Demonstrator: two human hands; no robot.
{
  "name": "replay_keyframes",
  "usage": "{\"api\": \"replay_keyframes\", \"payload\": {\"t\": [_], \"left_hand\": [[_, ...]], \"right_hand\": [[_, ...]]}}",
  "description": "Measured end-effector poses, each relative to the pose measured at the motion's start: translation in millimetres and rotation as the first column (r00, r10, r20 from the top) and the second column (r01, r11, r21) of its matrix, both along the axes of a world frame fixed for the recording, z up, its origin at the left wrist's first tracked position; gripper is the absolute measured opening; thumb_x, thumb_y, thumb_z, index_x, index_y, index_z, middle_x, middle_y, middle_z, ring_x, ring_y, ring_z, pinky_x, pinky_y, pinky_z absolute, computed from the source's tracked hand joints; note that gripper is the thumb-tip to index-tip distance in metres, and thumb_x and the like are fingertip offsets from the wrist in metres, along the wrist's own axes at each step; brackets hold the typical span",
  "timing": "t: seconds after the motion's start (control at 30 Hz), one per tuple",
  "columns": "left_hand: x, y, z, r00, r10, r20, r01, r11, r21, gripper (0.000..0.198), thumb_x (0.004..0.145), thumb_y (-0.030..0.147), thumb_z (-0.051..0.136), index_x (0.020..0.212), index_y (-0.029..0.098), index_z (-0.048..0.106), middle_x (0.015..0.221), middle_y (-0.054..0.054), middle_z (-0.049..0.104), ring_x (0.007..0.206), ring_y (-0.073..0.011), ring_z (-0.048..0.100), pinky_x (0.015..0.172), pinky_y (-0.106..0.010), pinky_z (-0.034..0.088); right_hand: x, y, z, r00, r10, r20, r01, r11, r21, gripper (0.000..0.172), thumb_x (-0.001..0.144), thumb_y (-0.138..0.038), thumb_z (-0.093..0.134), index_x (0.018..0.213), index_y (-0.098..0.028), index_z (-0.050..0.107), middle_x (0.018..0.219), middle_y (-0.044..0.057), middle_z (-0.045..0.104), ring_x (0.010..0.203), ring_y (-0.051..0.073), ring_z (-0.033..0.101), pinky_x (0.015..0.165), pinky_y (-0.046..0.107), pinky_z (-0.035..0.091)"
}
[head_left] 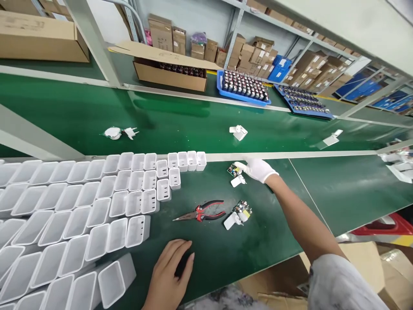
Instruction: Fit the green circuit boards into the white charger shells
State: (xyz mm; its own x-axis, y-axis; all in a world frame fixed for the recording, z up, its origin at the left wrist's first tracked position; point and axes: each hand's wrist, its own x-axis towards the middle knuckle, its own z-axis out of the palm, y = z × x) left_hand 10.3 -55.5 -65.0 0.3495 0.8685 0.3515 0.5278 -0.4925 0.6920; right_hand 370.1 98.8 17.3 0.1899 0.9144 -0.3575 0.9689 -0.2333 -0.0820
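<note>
My right hand, in a white glove, reaches to the far edge of the green bench, its fingers closed at a small circuit board. A white plug piece lies just below that board. My bare left hand rests near the front edge, thumb apart from the fingers, with a dark gap between them and nothing plainly held. Between the hands lie needle-nose pliers with red and black handles. Right of the pliers is another circuit board with a white plug piece beside it.
Rows of white plastic housings fill the left of the bench. Beyond a pale rail, a green conveyor belt carries white plug parts. Farther back stand a cardboard box and a blue tray of components.
</note>
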Motion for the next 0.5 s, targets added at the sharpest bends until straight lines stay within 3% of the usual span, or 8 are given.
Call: {"api": "replay_keyframes", "payload": {"t": [0.13, 0.27, 0.4, 0.5], "left_hand": [[-2, -6, -2.3, 0.999, -0.007, -0.047, 0.005, 1.0, -0.028, 0.019, 0.091, 0.026, 0.059, 0.108, 0.022, 0.067, 0.101, -0.007, 0.073, 0.095, -0.0207, 0.071, 0.082, -0.031, 0.062], [-4, -8, 5.7, 0.995, -0.057, -0.087, 0.05, 0.995, -0.084, 0.022, 0.093, 0.025, 0.056, 0.113, 0.022, 0.065, 0.106, -0.008, 0.071, 0.101, -0.0211, 0.069, 0.087, -0.032, 0.06], [5, 3, 35.7, 0.979, -0.126, -0.157, 0.105, 0.985, -0.138, 0.023, 0.094, 0.023, 0.052, 0.114, 0.02, 0.064, 0.103, -0.009, 0.07, 0.095, -0.0214, 0.069, 0.083, -0.035, 0.061], [29, 26, 65.7, 0.956, -0.125, -0.264, 0.112, 0.992, -0.062, 0.025, 0.094, 0.023, 0.05, 0.116, 0.018, 0.063, 0.108, -0.01, 0.068, 0.1, -0.0243, 0.066, 0.087, -0.041, 0.059]], "right_hand": [[-23, 20, -3.8, 0.995, -0.011, 0.094, 0.028, 0.984, -0.179, 0.061, 0.071, -0.073, 0.066, 0.075, -0.013, 0.073, 0.071, 0.016, 0.072, 0.076, 0.032, 0.071, 0.071, 0.036, 0.05], [-31, 20, -7.2, 0.99, 0.037, 0.135, -0.008, 0.979, -0.205, 0.047, 0.07, -0.059, 0.074, 0.076, -0.013, 0.073, 0.075, 0.015, 0.072, 0.079, 0.031, 0.071, 0.069, 0.034, 0.048], [-20, 16, -11.5, 0.993, 0.022, 0.112, -0.005, 0.989, -0.149, 0.035, 0.073, -0.049, 0.073, 0.076, -0.014, 0.074, 0.068, 0.013, 0.071, 0.073, 0.029, 0.071, 0.066, 0.033, 0.049], [-5, 8, -8.6, 1.0, 0.02, 0.018, -0.02, 1.0, -0.01, 0.033, 0.073, -0.046, 0.073, 0.083, -0.015, 0.076, 0.065, 0.01, 0.07, 0.068, 0.027, 0.07, 0.064, 0.032, 0.05]]}}
